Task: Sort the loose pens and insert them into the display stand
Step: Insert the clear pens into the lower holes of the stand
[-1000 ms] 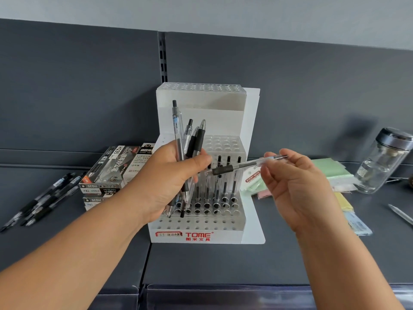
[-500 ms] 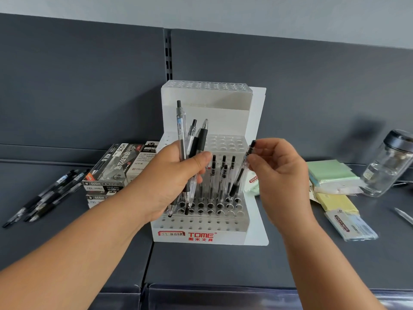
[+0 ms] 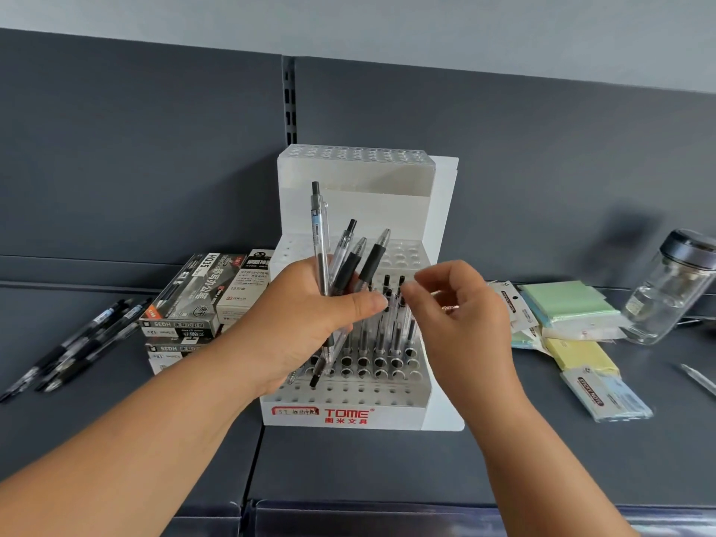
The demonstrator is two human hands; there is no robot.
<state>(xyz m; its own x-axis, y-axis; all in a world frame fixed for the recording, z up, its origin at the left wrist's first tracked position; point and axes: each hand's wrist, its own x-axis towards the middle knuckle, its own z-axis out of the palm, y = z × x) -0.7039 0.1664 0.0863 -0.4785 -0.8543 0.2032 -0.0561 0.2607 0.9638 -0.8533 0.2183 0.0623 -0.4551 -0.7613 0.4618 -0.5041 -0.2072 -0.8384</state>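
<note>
Change: half a second ago the right hand held a single pen slanted above the stand; now we see that single pen upright in a hole at the right end of the row, its top hidden behind the hand.
Unchanged: we count the same four pens in the left hand's bundle as before, and the things lying on the shelf look the same as before.
Left hand: the left hand reaches in from the lower left with the thumb pressed across the front. Its fingers are wrapped around the bundle of pens, which fans upward in front of the stand.
Right hand: it hovers just right of the bundle, palm turned left, level with the tops of the standing pens.
Right fingers: the fingertips are loosely curled and blurred, so we cannot tell whether they pinch the single pen's top or have let go.
Display stand: the white display stand sits at the middle of the shelf against the back panel. The standing pens fill one row of its middle tier, and the holes in front of them are bare.
Loose pens: a cluster of loose pens lies at the far left, well apart from the stand.
Left of stand: stacked pen boxes sit just beside it.
Right of stand: sticky notes lie near it, with a glass jar beyond them.
</note>
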